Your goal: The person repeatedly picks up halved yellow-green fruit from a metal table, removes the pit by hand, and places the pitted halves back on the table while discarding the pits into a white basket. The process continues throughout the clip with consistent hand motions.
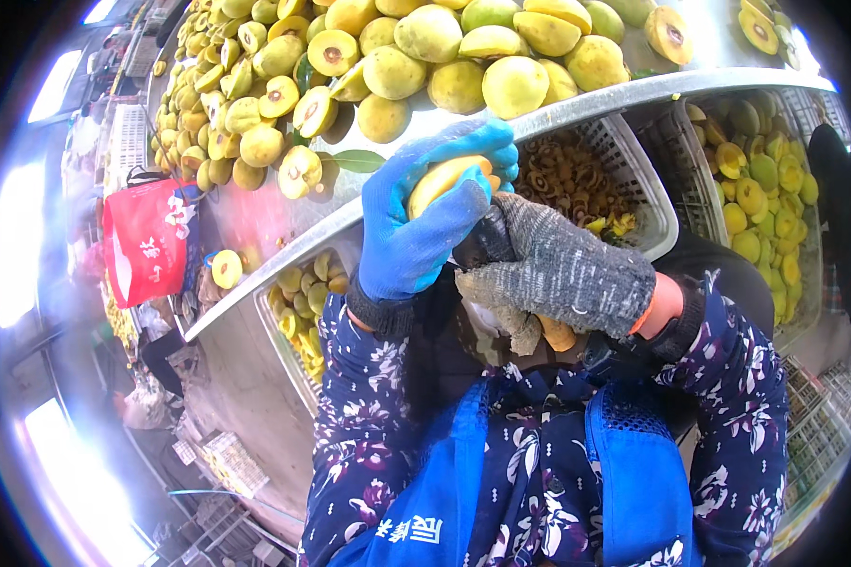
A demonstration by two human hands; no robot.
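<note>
My left hand (425, 212), in a blue coated glove, is closed around a piece of yellow stone fruit (443, 186) just in front of the metal table's edge. Against it from the right comes my right hand (553, 262), in a grey knitted glove that looks worn and dark at the fingers. A wooden handle (557, 333) sticks out below the right palm; the working end of this tool is hidden between the hands. Beyond them, a heap of halved yellow stone fruit (397, 71) covers much of the metal table (312, 212). Some halves show brown pit marks.
Under the table edge stands a crate of brown pit scraps (560, 177). Crates of fruit halves stand at the right (759, 205) and left (305, 298). A red bag (145, 241) with writing hangs by the table's left end. A lone half (227, 269) lies near that corner.
</note>
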